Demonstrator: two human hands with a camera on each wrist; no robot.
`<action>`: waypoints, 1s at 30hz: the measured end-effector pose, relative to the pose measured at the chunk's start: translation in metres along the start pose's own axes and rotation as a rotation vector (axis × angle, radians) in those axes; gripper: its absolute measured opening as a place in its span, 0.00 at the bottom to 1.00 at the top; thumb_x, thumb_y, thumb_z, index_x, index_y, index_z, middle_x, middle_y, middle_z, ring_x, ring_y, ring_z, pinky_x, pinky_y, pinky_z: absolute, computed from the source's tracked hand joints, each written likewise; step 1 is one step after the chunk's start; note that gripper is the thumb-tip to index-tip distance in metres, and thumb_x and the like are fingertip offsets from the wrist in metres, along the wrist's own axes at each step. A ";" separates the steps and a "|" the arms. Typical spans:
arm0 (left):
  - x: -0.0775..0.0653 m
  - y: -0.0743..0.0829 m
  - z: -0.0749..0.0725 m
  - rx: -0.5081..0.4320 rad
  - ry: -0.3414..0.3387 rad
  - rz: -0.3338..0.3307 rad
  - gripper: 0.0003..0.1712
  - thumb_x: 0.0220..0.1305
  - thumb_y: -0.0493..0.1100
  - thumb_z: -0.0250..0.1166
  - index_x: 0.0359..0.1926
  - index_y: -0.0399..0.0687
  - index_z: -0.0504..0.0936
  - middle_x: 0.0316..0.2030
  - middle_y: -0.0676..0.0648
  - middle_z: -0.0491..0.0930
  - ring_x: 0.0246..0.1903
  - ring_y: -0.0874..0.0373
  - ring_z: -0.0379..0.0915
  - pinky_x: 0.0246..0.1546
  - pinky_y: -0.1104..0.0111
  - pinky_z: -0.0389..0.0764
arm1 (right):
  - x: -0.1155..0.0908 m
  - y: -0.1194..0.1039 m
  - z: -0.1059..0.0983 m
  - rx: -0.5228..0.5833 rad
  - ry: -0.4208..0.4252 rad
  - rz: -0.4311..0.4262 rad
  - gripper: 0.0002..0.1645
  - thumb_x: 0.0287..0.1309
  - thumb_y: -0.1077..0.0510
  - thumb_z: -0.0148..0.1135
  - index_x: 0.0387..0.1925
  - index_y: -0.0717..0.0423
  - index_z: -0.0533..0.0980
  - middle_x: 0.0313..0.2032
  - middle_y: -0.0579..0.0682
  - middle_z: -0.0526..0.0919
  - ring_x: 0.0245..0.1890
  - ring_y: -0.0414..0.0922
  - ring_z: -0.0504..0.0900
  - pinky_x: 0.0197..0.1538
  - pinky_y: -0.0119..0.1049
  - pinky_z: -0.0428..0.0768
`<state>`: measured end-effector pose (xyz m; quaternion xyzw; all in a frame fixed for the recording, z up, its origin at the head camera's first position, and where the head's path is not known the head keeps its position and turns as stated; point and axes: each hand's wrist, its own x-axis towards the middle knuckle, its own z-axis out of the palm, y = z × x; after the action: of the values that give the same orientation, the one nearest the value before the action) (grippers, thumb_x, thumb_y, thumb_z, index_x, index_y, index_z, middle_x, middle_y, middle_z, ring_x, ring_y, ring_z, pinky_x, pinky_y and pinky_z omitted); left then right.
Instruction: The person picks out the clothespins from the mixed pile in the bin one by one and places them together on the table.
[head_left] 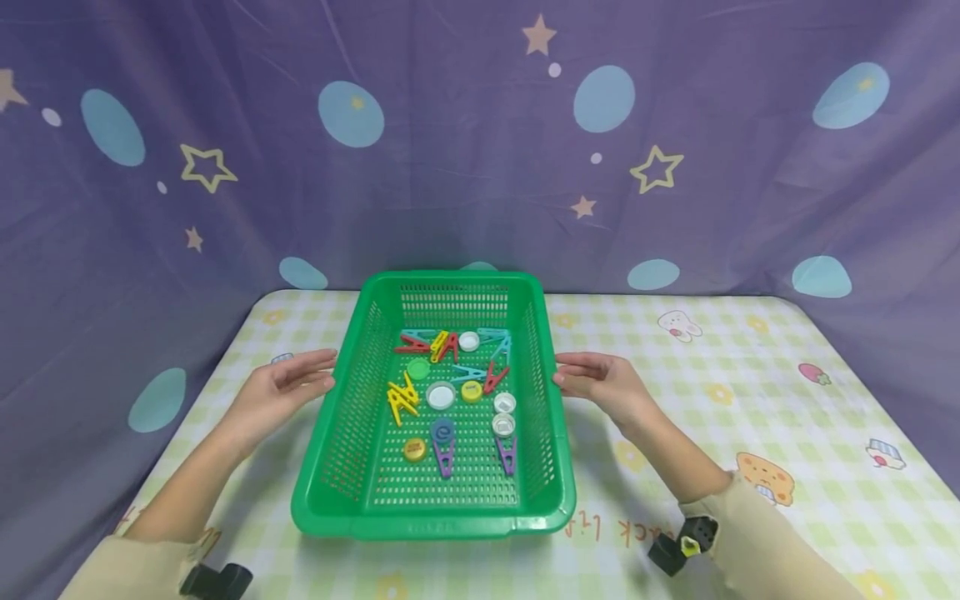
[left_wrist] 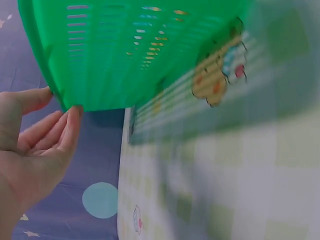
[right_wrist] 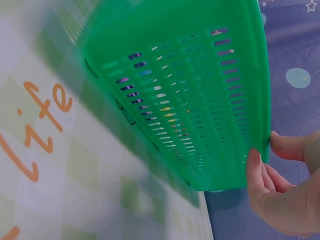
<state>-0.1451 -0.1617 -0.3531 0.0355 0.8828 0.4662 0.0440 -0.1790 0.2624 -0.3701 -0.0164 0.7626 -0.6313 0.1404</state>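
Observation:
A green plastic basket (head_left: 433, 527) with slotted walls is in the middle of the head view. My left hand (head_left: 288, 387) is at its left side; in the left wrist view the thumb and fingertips pinch the rim. On the opposite side my right hand (head_left: 603, 387) pinches the right rim, its thumb and fingers on either side of the edge in the right wrist view. Inside lie yellow clothespins (head_left: 402, 398), purple clothespins (head_left: 445, 458), red and blue ones, a gold bottle cap (head_left: 414, 450), a white cap (head_left: 441, 396) and several other caps.
The basket is over a table with a green-checked cloth (head_left: 720, 358) printed with cartoon pictures. Behind the table hangs a purple curtain (head_left: 480, 167) with stars and blue ovals. A dark device (head_left: 682, 542) is on the right wrist, and another (head_left: 217, 581) on the left.

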 end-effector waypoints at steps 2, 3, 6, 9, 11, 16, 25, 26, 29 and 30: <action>0.000 -0.001 0.002 0.038 0.035 0.112 0.30 0.67 0.49 0.61 0.67 0.43 0.69 0.61 0.36 0.74 0.46 0.87 0.71 0.46 0.85 0.76 | 0.000 0.000 -0.001 -0.026 0.006 -0.010 0.27 0.60 0.61 0.63 0.59 0.67 0.72 0.41 0.47 0.87 0.35 0.35 0.87 0.55 0.37 0.82; 0.000 -0.001 0.003 0.063 0.053 0.169 0.30 0.67 0.46 0.61 0.66 0.41 0.70 0.61 0.35 0.74 0.47 0.87 0.70 0.47 0.86 0.75 | 0.000 0.000 -0.002 -0.039 0.010 -0.015 0.27 0.60 0.60 0.64 0.59 0.67 0.72 0.42 0.49 0.87 0.36 0.36 0.87 0.56 0.38 0.81; 0.000 -0.002 0.005 0.190 0.100 0.316 0.29 0.65 0.41 0.63 0.66 0.42 0.70 0.62 0.36 0.73 0.51 0.76 0.76 0.50 0.83 0.75 | -0.001 -0.001 -0.005 -0.080 0.018 -0.031 0.28 0.60 0.58 0.64 0.59 0.66 0.73 0.48 0.56 0.86 0.39 0.36 0.87 0.58 0.40 0.80; -0.002 0.000 0.003 0.350 0.099 0.376 0.31 0.65 0.44 0.62 0.69 0.49 0.67 0.66 0.39 0.69 0.61 0.52 0.73 0.60 0.63 0.74 | -0.002 -0.002 -0.008 -0.134 0.025 -0.048 0.28 0.59 0.57 0.65 0.59 0.64 0.73 0.53 0.59 0.83 0.42 0.33 0.85 0.59 0.39 0.80; -0.003 0.002 0.000 0.429 0.060 0.392 0.33 0.67 0.47 0.61 0.71 0.51 0.64 0.70 0.41 0.64 0.64 0.38 0.65 0.61 0.48 0.69 | -0.003 -0.003 -0.010 -0.172 0.025 -0.064 0.28 0.59 0.56 0.65 0.59 0.63 0.74 0.55 0.60 0.81 0.43 0.30 0.84 0.59 0.37 0.79; -0.003 0.005 -0.006 0.556 -0.059 0.394 0.37 0.69 0.52 0.56 0.75 0.53 0.54 0.75 0.43 0.53 0.71 0.36 0.53 0.62 0.36 0.61 | -0.005 -0.006 -0.015 -0.239 0.019 -0.104 0.28 0.59 0.54 0.65 0.59 0.61 0.74 0.57 0.60 0.80 0.44 0.29 0.82 0.53 0.29 0.79; -0.003 0.011 -0.007 0.695 -0.103 0.455 0.38 0.69 0.54 0.56 0.75 0.52 0.54 0.75 0.44 0.51 0.73 0.40 0.52 0.63 0.38 0.62 | -0.006 -0.013 -0.016 -0.278 0.026 -0.163 0.27 0.58 0.56 0.66 0.57 0.63 0.75 0.55 0.62 0.81 0.48 0.41 0.84 0.47 0.25 0.81; -0.003 0.011 -0.007 0.708 -0.104 0.462 0.38 0.69 0.54 0.56 0.75 0.52 0.54 0.75 0.44 0.52 0.73 0.40 0.52 0.64 0.39 0.62 | -0.006 -0.014 -0.016 -0.278 0.024 -0.170 0.27 0.58 0.57 0.66 0.57 0.63 0.75 0.55 0.62 0.81 0.47 0.40 0.84 0.48 0.25 0.81; -0.003 0.013 -0.005 0.756 -0.107 0.485 0.38 0.69 0.54 0.55 0.75 0.51 0.54 0.75 0.43 0.53 0.73 0.41 0.52 0.65 0.42 0.62 | -0.006 -0.018 -0.017 -0.283 0.017 -0.187 0.26 0.57 0.57 0.66 0.57 0.63 0.76 0.55 0.63 0.81 0.45 0.37 0.84 0.48 0.26 0.82; -0.002 0.013 -0.005 0.769 -0.107 0.490 0.38 0.69 0.54 0.55 0.75 0.51 0.54 0.75 0.44 0.53 0.73 0.42 0.53 0.66 0.44 0.62 | -0.006 -0.020 -0.018 -0.285 0.014 -0.191 0.26 0.57 0.57 0.66 0.57 0.63 0.76 0.55 0.63 0.81 0.45 0.36 0.84 0.48 0.26 0.82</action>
<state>-0.1430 -0.1583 -0.3396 0.2812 0.9538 0.0988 -0.0383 -0.1803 0.2765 -0.3468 -0.1041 0.8404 -0.5272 0.0706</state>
